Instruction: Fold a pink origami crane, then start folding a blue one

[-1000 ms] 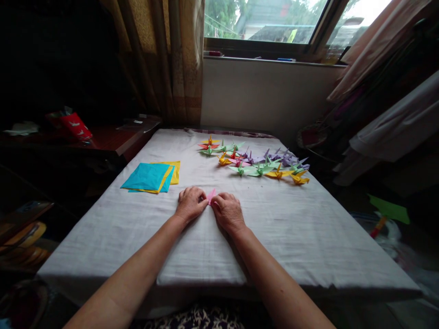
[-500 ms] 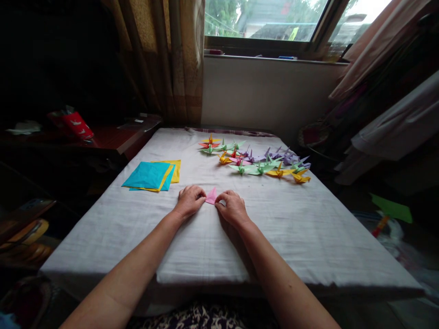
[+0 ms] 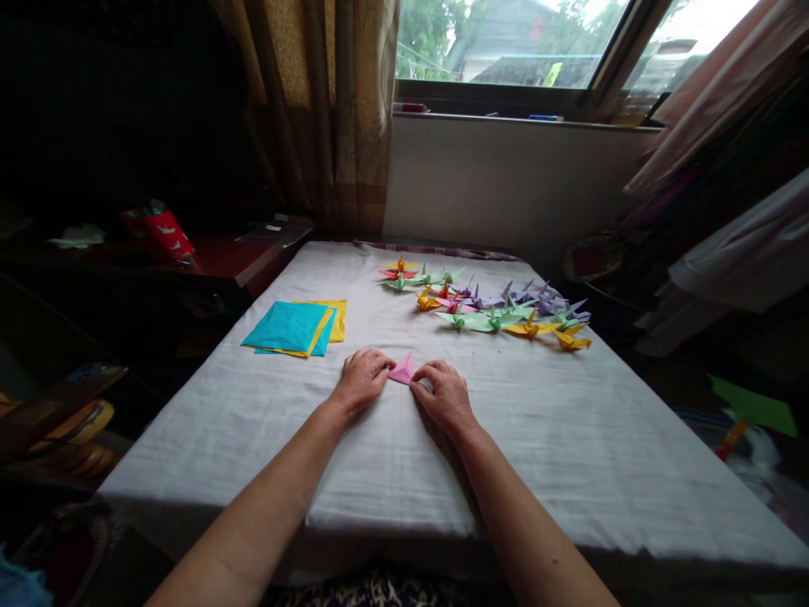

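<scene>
Pinching the left corner of a folded pink paper point(image 3: 402, 368) between thumb and fingertips, the left hand point(image 3: 363, 377) is mostly closed, its other fingers curled in over the cloth. The pink paper sits between the two hands near the middle of the table, a pointed flap towards the window. The right hand point(image 3: 446, 390) grips the paper's lower right corner with thumb and forefinger, leaving a small gap behind the fingertips, the remaining fingers bent. On the white tablecloth point(image 3: 556, 455), to the left and beyond the left hand, lies a loose stack of blue and yellow sheets point(image 3: 287, 325), their edges out of line. Farther right, past the hands, a crowd of folded paper birds point(image 3: 497, 320) in yellow, red, green, pink and purple stands in uneven rows, many wings touching or overlapping. Around the table, a red container point(image 3: 168, 233) with pale marks stands at far left on a dark brown desk point(image 3: 237, 265); next comes a tan curtain point(image 3: 329, 118), then a window point(image 3: 506, 42) showing trees and a roof. At far right hang pale clothes point(image 3: 746, 244), with a bright green sheet point(image 3: 755, 405) below them.
</scene>
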